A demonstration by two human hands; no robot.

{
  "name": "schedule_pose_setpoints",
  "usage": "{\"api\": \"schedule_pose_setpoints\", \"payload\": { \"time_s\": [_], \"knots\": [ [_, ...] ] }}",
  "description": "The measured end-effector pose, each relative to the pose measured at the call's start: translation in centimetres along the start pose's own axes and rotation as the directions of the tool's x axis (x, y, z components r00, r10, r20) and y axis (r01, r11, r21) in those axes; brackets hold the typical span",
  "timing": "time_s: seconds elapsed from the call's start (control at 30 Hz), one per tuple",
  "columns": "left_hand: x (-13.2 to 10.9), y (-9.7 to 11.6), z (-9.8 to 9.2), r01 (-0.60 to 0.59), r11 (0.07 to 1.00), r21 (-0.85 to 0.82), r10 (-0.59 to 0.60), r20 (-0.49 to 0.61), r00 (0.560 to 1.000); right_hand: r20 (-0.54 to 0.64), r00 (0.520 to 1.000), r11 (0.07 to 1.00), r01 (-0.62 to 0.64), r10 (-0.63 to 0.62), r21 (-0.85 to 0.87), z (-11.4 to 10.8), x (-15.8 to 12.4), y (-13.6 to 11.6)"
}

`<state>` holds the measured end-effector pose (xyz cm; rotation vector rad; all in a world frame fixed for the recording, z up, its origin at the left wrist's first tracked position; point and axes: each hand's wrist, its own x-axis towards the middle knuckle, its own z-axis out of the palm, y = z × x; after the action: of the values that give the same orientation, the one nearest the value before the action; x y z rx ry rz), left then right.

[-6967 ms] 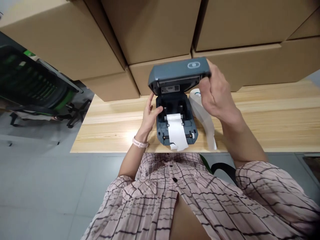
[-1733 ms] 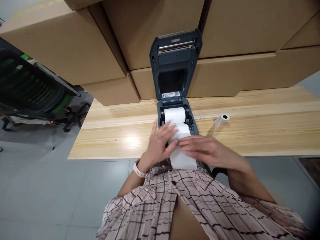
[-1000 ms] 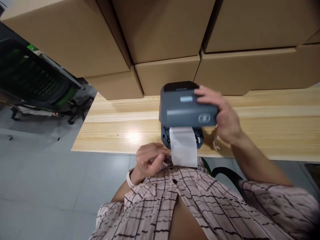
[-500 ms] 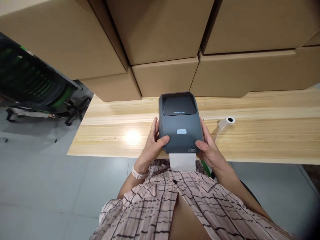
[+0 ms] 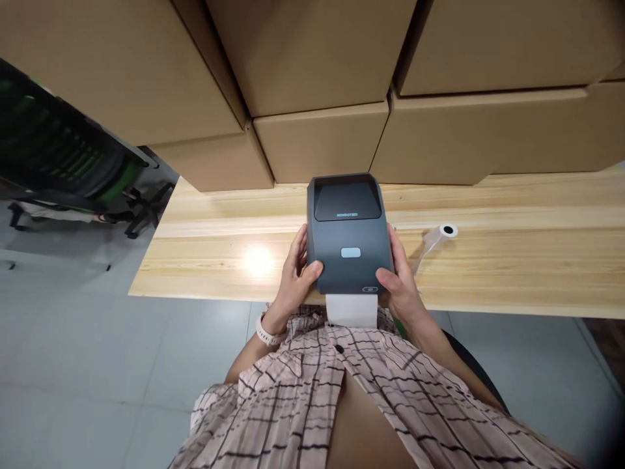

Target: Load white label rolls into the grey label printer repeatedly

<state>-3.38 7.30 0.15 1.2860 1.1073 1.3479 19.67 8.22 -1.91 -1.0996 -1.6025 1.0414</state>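
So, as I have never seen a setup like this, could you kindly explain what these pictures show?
Of course. There is no robot here: a camera worn on a person's head looks forward and down at their own bare hands. The left hand and right hand grip opposite sides of a dark printer, thumbs on top. Its lid looks closed, and a white paper strip sticks out towards the person. On the wooden table, to the printer's right, lies a small paper roll, partly unwound. Cardboard boxes stand behind.
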Motion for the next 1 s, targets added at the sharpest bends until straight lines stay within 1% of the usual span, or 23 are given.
{"api": "schedule_pose_setpoints", "payload": {
  "time_s": [0.07, 0.13, 0.17, 0.2, 0.23, 0.27, 0.3, 0.33, 0.37, 0.4, 0.43, 0.5, 0.57, 0.63, 0.7, 0.73, 0.77, 0.8, 0.87, 0.9, 0.93, 0.97, 1.0],
  "knots": [
    [-1.8, -0.3, 0.1, -0.022, 0.999, 0.044, 0.027, -0.114, 0.993, -0.072, 0.995, 0.995, 0.056, -0.062, -0.088, 0.1, -0.2, -0.4],
    [-3.9, -0.3, -0.1, 0.010, 0.993, 0.118, 0.020, -0.248, 0.968, -0.113, 0.985, 0.979, 0.110, -0.131, -0.173, 0.1, -0.4, -1.0],
    [-4.9, -0.1, -0.2, 0.058, 0.987, 0.148, -0.015, -0.277, 0.961, -0.113, 0.981, 0.968, 0.134, -0.161, -0.211, 0.1, -0.5, -1.4],
    [-5.8, 0.2, -0.4, 0.126, 0.980, 0.154, -0.083, -0.258, 0.963, -0.106, 0.977, 0.957, 0.152, -0.183, -0.246, 0.0, -0.6, -1.7],
    [-6.4, 0.5, -0.5, 0.212, 0.968, 0.136, -0.186, -0.185, 0.965, -0.100, 0.975, 0.948, 0.166, -0.200, -0.270, -0.1, -0.6, -2.1],
    [-6.7, 0.9, -0.5, 0.314, 0.944, 0.101, -0.310, -0.058, 0.949, -0.097, 0.972, 0.942, 0.180, -0.215, -0.284, -0.1, -0.6, -2.4],
    [-6.8, 1.3, -0.4, 0.420, 0.905, 0.061, -0.424, 0.095, 0.901, -0.096, 0.969, 0.937, 0.193, -0.229, -0.291, -0.1, -0.5, -2.7],
    [-6.7, 1.7, -0.2, 0.511, 0.859, 0.021, -0.502, 0.231, 0.834, -0.096, 0.966, 0.933, 0.205, -0.242, -0.296, -0.1, -0.4, -3.0],
    [-6.4, 1.9, 0.1, 0.577, 0.817, -0.015, -0.541, 0.327, 0.775, -0.097, 0.962, 0.929, 0.217, -0.256, -0.301, -0.1, -0.3, -3.2],
    [-6.0, 2.1, 0.5, 0.613, 0.789, -0.043, -0.554, 0.382, 0.740, -0.102, 0.957, 0.925, 0.230, -0.271, -0.304, -0.1, -0.2, -3.4],
    [-5.7, 2.3, 1.0, 0.625, 0.778, -0.065, -0.553, 0.401, 0.730, -0.105, 0.953, 0.920, 0.242, -0.286, -0.307, -0.1, -0.1, -3.5],
    [-5.0, 2.5, 1.7, 0.616, 0.784, -0.079, -0.543, 0.393, 0.742, -0.103, 0.940, 0.902, 0.275, -0.325, -0.332, -0.3, 0.2, -3.6],
    [-4.7, 2.9, 1.9, 0.601, 0.798, -0.040, -0.538, 0.403, 0.741, -0.077, 0.922, 0.861, 0.321, -0.379, -0.395, -0.7, 0.7, -3.6],
    [-4.6, 3.5, 1.6, 0.588, 0.809, 0.013, -0.531, 0.444, 0.721, -0.022, 0.889, 0.785, 0.392, -0.457, -0.481, -1.1, 1.3, -3.7],
    [-4.7, 4.0, 0.8, 0.561, 0.826, 0.057, -0.512, 0.491, 0.704, 0.046, 0.847, 0.695, 0.464, -0.529, -0.549, -1.5, 2.0, -4.0],
    [-4.7, 4.2, 0.2, 0.539, 0.840, 0.062, -0.494, 0.498, 0.713, 0.076, 0.829, 0.654, 0.490, -0.555, -0.576, -1.6, 2.3, -4.3],
    [-4.7, 4.4, -0.5, 0.511, 0.858, 0.050, -0.469, 0.481, 0.741, 0.100, 0.819, 0.620, 0.501, -0.565, -0.604, -1.5, 2.6, -4.6],
    [-4.7, 4.6, -1.2, 0.477, 0.879, 0.024, -0.438, 0.437, 0.785, 0.119, 0.819, 0.592, 0.498, -0.561, -0.633, -1.5, 2.9, -4.9],
    [-4.4, 4.7, -2.5, 0.387, 0.921, -0.049, -0.358, 0.288, 0.888, 0.147, 0.822, 0.545, 0.488, -0.551, -0.682, -1.1, 3.4, -5.5],
    [-4.2, 4.8, -3.0, 0.333, 0.940, -0.080, -0.313, 0.196, 0.929, 0.163, 0.821, 0.526, 0.489, -0.547, -0.696, -0.9, 3.6, -5.8],
    [-3.9, 4.7, -3.4, 0.273, 0.957, -0.098, -0.263, 0.103, 0.959, 0.180, 0.817, 0.510, 0.496, -0.547, -0.703, -0.6, 3.7, -5.9],
    [-3.6, 4.7, -3.6, 0.208, 0.973, -0.099, -0.207, 0.018, 0.978, 0.193, 0.812, 0.497, 0.505, -0.552, -0.705, -0.5, 3.9, -6.1],
    [-3.2, 4.5, -3.7, 0.141, 0.987, -0.083, -0.145, -0.055, 0.988, 0.202, 0.807, 0.489, 0.513, -0.555, -0.706, -0.3, 3.9, -6.2]
  ]
}}
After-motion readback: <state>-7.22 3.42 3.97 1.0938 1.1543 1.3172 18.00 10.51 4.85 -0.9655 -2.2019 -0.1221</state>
